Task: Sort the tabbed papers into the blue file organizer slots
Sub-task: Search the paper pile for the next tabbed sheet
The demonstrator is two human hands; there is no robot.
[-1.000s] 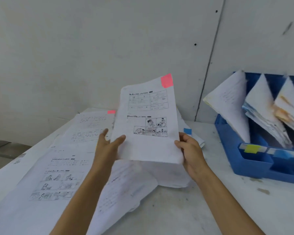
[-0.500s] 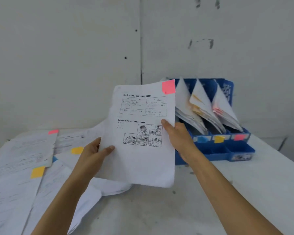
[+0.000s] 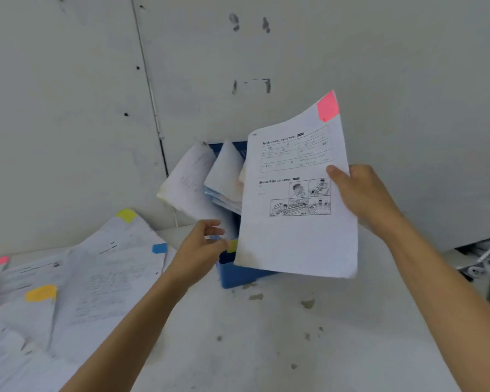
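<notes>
1. Just now the grip has changed. Half a second ago both hands held the sheet; now only the right hand (image 3: 365, 193) grips it, thumb on the printed face and fingers behind the right edge.
2. The left hand (image 3: 201, 247) has let go and sits lower, by the front of the blue organizer (image 3: 238, 274). Its fingers are loosely curled and hold nothing I can see. Whether they touch the filed papers (image 3: 190, 185) is unclear.
3. The sheet (image 3: 294, 236), with a pink tab (image 3: 328, 107) at its top right corner, hangs tilted in the air. It is directly in front of the organizer and covers its right-hand slots.
4. That reads as the filing step. The pink-labelled slot seen a moment ago at the organizer's right end is now hidden behind the sheet, and only a yellow label (image 3: 232, 246) shows at the front.
5. The free left hand looks placed to part the leaning papers so the sheet can slide in.
6. Many tabbed sheets (image 3: 111, 278) lie spread on the table (image 3: 266, 335) at the left, so most of the sorting remains.
</notes>
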